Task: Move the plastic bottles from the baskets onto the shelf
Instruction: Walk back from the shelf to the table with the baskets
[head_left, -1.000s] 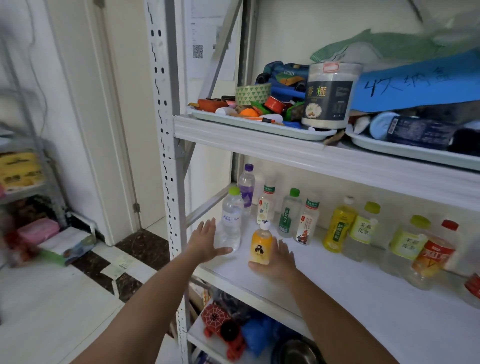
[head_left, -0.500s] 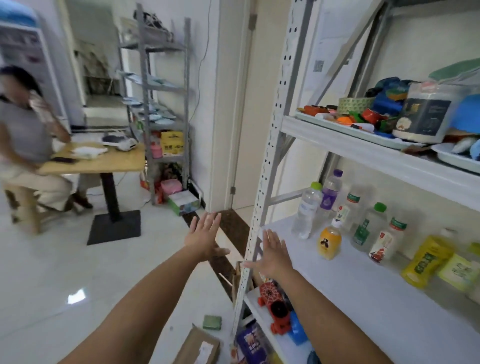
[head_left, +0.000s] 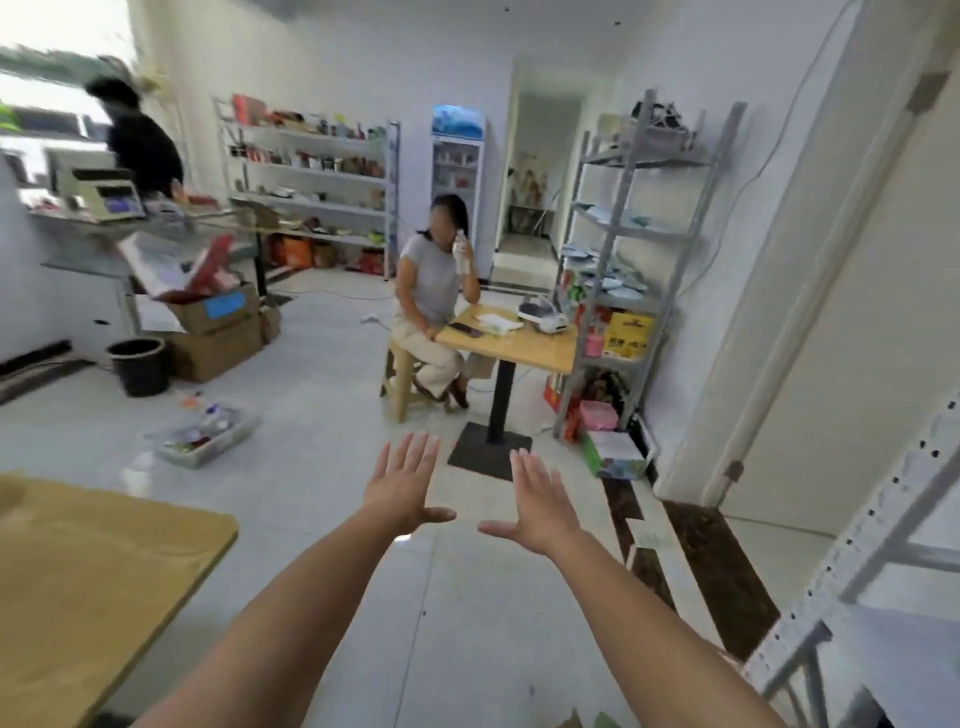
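Your two hands are empty and raised, the shelf at your far right

Going left to right: a wooden counter (head_left: 93, 582) corner sits at the lower left; beyond it on the floor lies a basket (head_left: 205, 435) with blurred things inside, likely the bottles, well apart from you. Your left hand (head_left: 402, 486) is spread flat, fingers apart, holding nothing; your right hand (head_left: 540, 506) just beside it is spread the same, thumbs pointing toward each other but not touching. At the far right edge stands the white shelf (head_left: 878, 566) frame, no bottles visible on it here
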